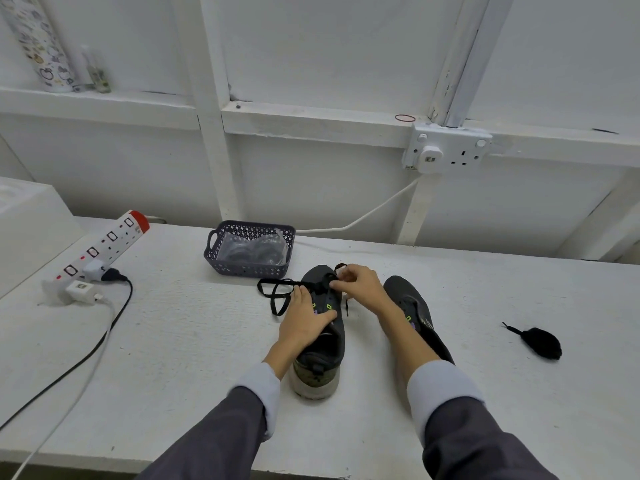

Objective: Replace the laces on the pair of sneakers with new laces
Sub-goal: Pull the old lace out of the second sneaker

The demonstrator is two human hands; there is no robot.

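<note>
Two dark grey sneakers stand on the white table, toes pointing away from me. My left hand [304,317] rests over the tongue of the left sneaker [320,348], thumb across its eyelets. My right hand [356,282] pinches a black lace [277,292] near the toe end of that shoe; the lace loops out onto the table to the left. The right sneaker [414,310] stands beside it, partly hidden by my right forearm. A bundled black lace [540,342] lies to the right.
A grey plastic basket [249,249] holding clear bags sits behind the shoes. A power strip [100,249] with plugs and trailing cables lies at the left. A wall socket [446,148] and its white cable run along the back wall.
</note>
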